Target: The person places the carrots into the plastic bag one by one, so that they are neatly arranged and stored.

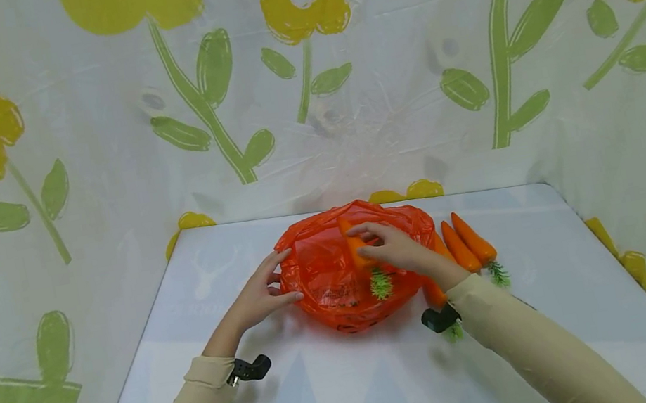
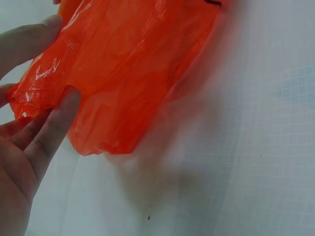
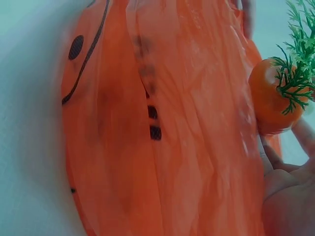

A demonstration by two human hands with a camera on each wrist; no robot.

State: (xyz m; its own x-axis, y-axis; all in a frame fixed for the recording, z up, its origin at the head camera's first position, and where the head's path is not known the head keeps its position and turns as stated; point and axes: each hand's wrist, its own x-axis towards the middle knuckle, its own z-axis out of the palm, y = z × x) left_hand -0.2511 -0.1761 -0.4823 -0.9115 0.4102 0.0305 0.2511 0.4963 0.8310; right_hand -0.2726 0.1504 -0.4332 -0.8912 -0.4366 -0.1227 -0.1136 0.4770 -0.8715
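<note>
A red plastic bag (image 1: 324,269) sits on the table with its mouth spread wide. At its left rim, my left hand (image 1: 258,296) grips the bag's edge; the thumb and fingers lie on either side of the thin film (image 2: 113,73) in the left wrist view. My right hand (image 1: 391,246) holds an orange carrot (image 1: 357,245) over the bag's mouth, its leafy green top (image 1: 381,283) pointing toward me. The right wrist view shows the carrot's rounded top end (image 3: 268,96) beside the bag wall (image 3: 197,123), with the right palm (image 3: 290,199) below it.
More orange carrots (image 1: 473,239) with green tops lie on the white table (image 1: 342,391) just right of the bag, some partly hidden by the right forearm. A flowered curtain (image 1: 351,140) hangs behind and along both sides of the table.
</note>
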